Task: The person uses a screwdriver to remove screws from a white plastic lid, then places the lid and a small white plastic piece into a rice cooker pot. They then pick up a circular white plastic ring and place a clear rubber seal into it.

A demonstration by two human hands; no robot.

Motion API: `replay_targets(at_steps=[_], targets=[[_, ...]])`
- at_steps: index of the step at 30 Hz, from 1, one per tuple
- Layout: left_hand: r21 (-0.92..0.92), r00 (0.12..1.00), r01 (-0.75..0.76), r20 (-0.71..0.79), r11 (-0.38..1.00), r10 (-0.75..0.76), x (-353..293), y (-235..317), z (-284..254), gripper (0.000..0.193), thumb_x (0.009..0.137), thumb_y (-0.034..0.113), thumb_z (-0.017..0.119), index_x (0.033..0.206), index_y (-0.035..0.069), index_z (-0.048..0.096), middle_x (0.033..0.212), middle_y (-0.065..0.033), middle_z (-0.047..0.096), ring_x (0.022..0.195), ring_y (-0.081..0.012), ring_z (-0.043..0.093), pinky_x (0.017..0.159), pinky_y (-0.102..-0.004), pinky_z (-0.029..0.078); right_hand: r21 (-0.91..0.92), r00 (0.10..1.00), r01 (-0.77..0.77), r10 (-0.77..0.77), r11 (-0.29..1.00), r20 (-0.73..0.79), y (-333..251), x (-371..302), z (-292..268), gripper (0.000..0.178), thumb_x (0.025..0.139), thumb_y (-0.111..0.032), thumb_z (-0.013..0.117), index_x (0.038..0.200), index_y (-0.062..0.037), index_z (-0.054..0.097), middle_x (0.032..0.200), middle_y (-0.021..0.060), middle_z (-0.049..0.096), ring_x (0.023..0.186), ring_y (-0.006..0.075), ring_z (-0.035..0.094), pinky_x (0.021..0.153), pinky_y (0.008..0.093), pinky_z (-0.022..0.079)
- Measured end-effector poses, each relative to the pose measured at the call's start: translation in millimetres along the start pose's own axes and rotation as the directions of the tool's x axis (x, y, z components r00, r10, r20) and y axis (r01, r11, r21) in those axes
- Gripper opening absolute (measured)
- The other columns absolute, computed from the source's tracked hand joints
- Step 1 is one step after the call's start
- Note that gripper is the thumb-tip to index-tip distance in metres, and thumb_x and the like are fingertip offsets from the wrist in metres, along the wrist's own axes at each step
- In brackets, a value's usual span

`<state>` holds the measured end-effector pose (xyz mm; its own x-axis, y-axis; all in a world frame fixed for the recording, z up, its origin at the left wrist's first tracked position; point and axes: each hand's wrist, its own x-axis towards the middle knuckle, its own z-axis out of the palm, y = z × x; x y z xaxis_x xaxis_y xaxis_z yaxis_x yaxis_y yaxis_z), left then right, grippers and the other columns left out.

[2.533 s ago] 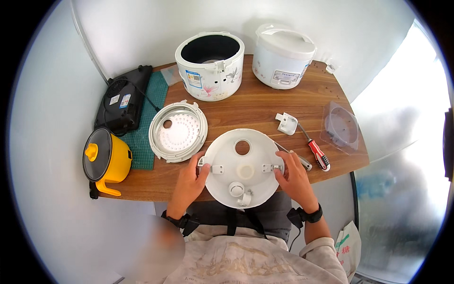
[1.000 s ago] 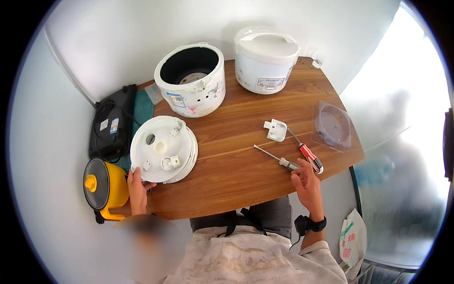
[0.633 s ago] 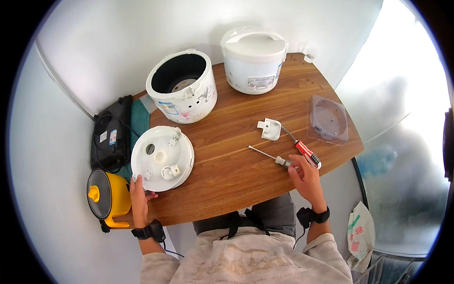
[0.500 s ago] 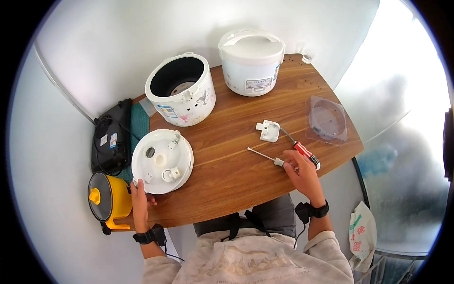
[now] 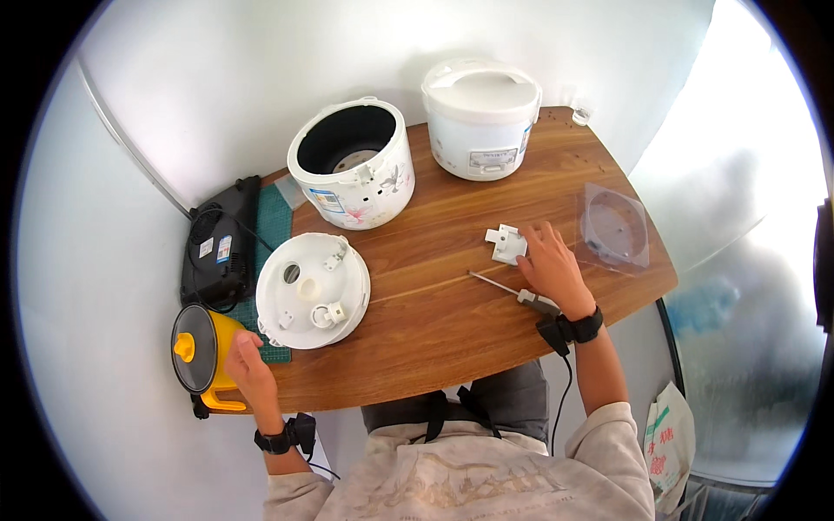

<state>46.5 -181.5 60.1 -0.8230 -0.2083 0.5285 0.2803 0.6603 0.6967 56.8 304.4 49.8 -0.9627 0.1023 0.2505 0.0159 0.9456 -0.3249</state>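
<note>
My right hand (image 5: 556,271) reaches over the table with fingers stretched and thumb apart, its fingertips at the right edge of a small white plastic bracket (image 5: 508,246). Whether they press on it I cannot make out. Below the hand lies a screwdriver (image 5: 537,302) with a grey and white handle, partly under my wrist. The red-handled screwdriver is hidden by my hand. My left hand (image 5: 250,369) is held empty, fingers loosely together and thumb up, between a round white rice cooker lid (image 5: 308,291) lying underside up and a yellow pot (image 5: 228,347). It is apart from the lid.
An open white rice cooker body (image 5: 365,187) and a closed white rice cooker (image 5: 482,130) stand at the back. A clear plastic tray (image 5: 615,227) lies at the right. A black appliance (image 5: 221,252) sits at the left by a green mat (image 5: 274,226).
My left hand has let go of the lid and drawn away slightly left. My right hand has moved up from the screwdriver handles to the white bracket. The view has shifted slightly.
</note>
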Motion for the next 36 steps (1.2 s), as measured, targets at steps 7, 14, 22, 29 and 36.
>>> replay_targets(at_steps=[7, 14, 22, 29, 36], targets=[[-0.099, 0.978, 0.054, 0.204, 0.994, -0.033, 27.0, 38.1, 12.1, 0.041, 0.104, 0.031, 0.045, 0.076, 0.001, 0.054, 0.065, -0.0047, 0.042, 0.063, -0.0117, 0.044, 0.056, -0.03, 0.031, -0.104, 0.99, 0.053, -0.039, 0.993, 0.134, 12.6, 18.0, 23.5, 0.06, 0.085, -0.028, 0.076, 0.136, -0.0062, 0.053, 0.136, 0.0245, 0.05, 0.126, 0.0407, 0.054, 0.099, 0.052, 0.048], [-0.083, 0.888, -0.232, 0.389, 0.969, 0.246, 87.4, 96.0, 73.3, 0.012, 0.096, 0.014, 0.063, 0.1, 0.003, 0.066, 0.087, -0.0109, 0.067, 0.077, -0.0207, 0.065, 0.067, -0.03, 0.051, -0.026, 0.977, 0.021, -0.015, 0.999, 0.211, 22.9, 31.4, 36.4, 0.058, 0.082, -0.032, 0.078, 0.128, -0.0051, 0.054, 0.123, 0.0199, 0.062, 0.118, 0.0396, 0.06, 0.095, 0.0532, 0.05], [0.054, 0.715, -0.608, 0.47, 0.792, 0.517, 143.5, 101.8, 157.8, 0.043, 0.097, 0.025, 0.064, 0.135, 0.006, 0.056, 0.132, -0.0184, 0.063, 0.129, -0.0361, 0.055, 0.116, -0.0473, 0.035, -0.087, 0.979, 0.077, -0.058, 0.993, 0.198, 16.2, 33.2, 33.1, 0.054, 0.078, -0.031, 0.082, 0.118, -0.0047, 0.057, 0.113, 0.0166, 0.066, 0.109, 0.0361, 0.064, 0.088, 0.0467, 0.054], [0.025, 0.666, -0.555, 0.612, 0.832, 0.426, 156.7, 110.0, 181.6, 0.041, 0.095, 0.025, 0.067, 0.129, 0.005, 0.059, 0.11, -0.0197, 0.07, 0.11, -0.0382, 0.062, 0.105, -0.0472, 0.044, -0.068, 0.996, 0.085, -0.085, 0.994, 0.008, 10.2, 31.7, 19.4, 0.053, 0.078, -0.032, 0.081, 0.118, -0.0042, 0.06, 0.109, 0.0167, 0.067, 0.104, 0.0367, 0.066, 0.086, 0.0471, 0.054], [-0.112, 0.681, -0.467, 0.587, 0.877, 0.438, 145.6, 123.8, 188.9, 0.043, 0.093, 0.024, 0.071, 0.128, 0.003, 0.062, 0.111, -0.023, 0.07, 0.104, -0.0392, 0.067, 0.09, -0.0407, 0.052, 0.075, 0.997, 0.038, -0.033, 0.996, -0.067, -18.8, 27.7, 4.2, 0.06, 0.081, -0.034, 0.079, 0.127, -0.0026, 0.057, 0.111, 0.0192, 0.065, 0.097, 0.0407, 0.068, 0.083, 0.0492, 0.055]])
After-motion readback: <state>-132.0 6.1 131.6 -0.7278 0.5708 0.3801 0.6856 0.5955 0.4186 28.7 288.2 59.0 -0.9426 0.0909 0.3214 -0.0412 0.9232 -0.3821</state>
